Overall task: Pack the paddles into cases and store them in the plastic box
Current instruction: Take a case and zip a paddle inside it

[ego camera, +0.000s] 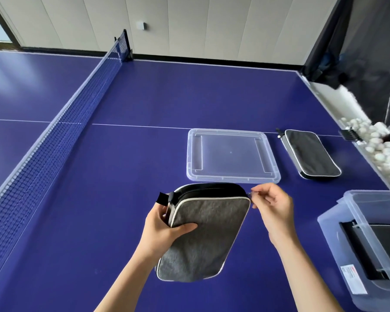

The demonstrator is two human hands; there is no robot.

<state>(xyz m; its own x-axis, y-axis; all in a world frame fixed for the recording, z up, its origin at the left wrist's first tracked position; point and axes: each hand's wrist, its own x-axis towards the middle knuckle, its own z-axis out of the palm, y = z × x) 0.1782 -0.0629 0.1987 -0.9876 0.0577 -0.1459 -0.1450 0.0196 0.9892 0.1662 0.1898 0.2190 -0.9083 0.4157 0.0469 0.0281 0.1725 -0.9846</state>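
Both hands' grip on grey case (203, 233): left hand (164, 230) clamping edge, right hand (273, 206) pinching zipper pull.

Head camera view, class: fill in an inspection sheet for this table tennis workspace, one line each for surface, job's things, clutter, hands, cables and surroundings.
Surface: blue table tennis table with white lines; net stretched across on the left.
Job's things: grey paddle case held above the table; second case lying flat, apart from the clear lid; plastic box at right, something dark inside.
Clutter: white balls heaped in a trough past the table's right edge.
Hands: left hand grips the grey case's side; right hand pinches the zip pull at its top corner.
Cables: nothing seen.
Surroundings: pale panelled wall; black curtain at right.
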